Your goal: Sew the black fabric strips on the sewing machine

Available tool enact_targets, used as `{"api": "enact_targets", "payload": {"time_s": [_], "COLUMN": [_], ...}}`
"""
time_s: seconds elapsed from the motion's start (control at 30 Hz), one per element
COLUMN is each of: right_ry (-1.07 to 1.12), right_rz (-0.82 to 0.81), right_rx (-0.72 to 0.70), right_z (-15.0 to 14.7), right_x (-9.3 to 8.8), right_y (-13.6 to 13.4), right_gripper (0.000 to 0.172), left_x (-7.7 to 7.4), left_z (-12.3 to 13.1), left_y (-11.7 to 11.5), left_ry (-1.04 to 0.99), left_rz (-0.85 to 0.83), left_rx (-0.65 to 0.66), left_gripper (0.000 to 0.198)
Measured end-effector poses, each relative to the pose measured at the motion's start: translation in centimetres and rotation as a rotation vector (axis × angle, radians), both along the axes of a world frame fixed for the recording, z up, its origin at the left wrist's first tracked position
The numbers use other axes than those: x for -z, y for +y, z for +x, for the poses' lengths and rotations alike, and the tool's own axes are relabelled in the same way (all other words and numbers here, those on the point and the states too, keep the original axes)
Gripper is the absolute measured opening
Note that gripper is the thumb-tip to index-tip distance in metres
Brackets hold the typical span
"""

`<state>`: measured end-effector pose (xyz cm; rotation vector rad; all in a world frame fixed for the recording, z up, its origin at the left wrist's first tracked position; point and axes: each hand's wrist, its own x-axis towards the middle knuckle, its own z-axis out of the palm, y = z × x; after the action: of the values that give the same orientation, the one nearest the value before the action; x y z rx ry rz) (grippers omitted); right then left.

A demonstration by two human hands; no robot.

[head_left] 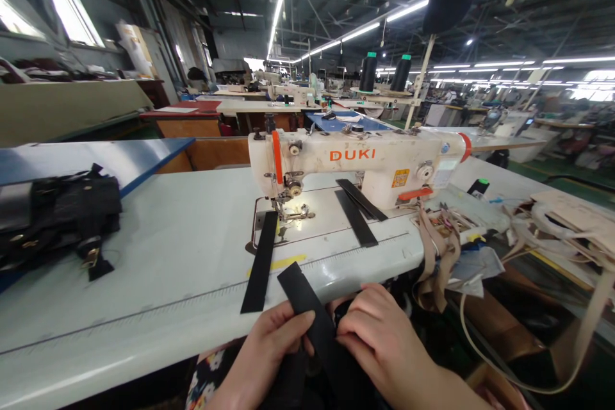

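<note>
A black strip (311, 307) slants up from my lap, its cut end over the front edge of the sewing table. Pinching its left side with thumb and fingers is my left hand (276, 336). My right hand (377, 333) is closed at the strip's right side, fingers curled against dark material whose kind is hidden. Another black strip (259, 266) lies with its far end under the needle area of the white sewing machine (317, 154). Several more black strips (358, 211) lie crosswise on the machine bed to the right.
Black pieces with metal fittings (57, 218) are heaped at the left. Beige straps (437, 250) hang off the table's right edge, near a small tray of tools (449, 221). A printed ruler line (192, 300) runs along the front. Thread cones (368, 73) stand behind the machine.
</note>
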<state>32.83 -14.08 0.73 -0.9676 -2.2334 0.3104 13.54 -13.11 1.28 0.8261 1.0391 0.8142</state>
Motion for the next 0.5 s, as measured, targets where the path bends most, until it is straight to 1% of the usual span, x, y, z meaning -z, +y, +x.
{"api": "enact_targets", "payload": {"time_s": [0.1,0.17,0.27,0.33,0.4,0.43,0.5], "right_ry": [-0.086,-0.087,0.023,0.138,0.205,0.208,0.18], "right_rz": [0.013,0.016,-0.041,-0.103,-0.156,-0.177,-0.226], "right_rx": [-0.006,-0.021,0.012,0.086,0.145,0.147,0.106], "right_z": [-0.2,-0.1,0.7,1.5,2.1,2.4,2.5], "right_x": [-0.2,-0.5,-0.5,-0.1,0.5,0.8,1.0], "right_y": [-0.1,-0.3,-0.7,-0.8,-0.9,-0.9,-1.1], "right_gripper": [0.017,0.018,0.018,0.018,0.017,0.017,0.018], "left_x": [0.1,0.3,0.6,0.7,0.5,0.4,-0.1], "left_z": [0.1,0.0,-0.4,-0.6,-0.6,-0.6,-0.4], "left_y": [0.0,0.1,0.2,0.2,0.1,0.0,-0.1], "left_ry": [0.016,0.007,-0.014,-0.025,-0.038,-0.044,-0.049], "left_rz": [0.011,0.012,0.006,-0.014,-0.039,-0.05,-0.06], "left_rx": [-0.017,-0.007,0.003,0.002,0.003,0.005,-0.004], "left_gripper": [0.04,0.041,0.04,0.038,0.037,0.037,0.037]}}
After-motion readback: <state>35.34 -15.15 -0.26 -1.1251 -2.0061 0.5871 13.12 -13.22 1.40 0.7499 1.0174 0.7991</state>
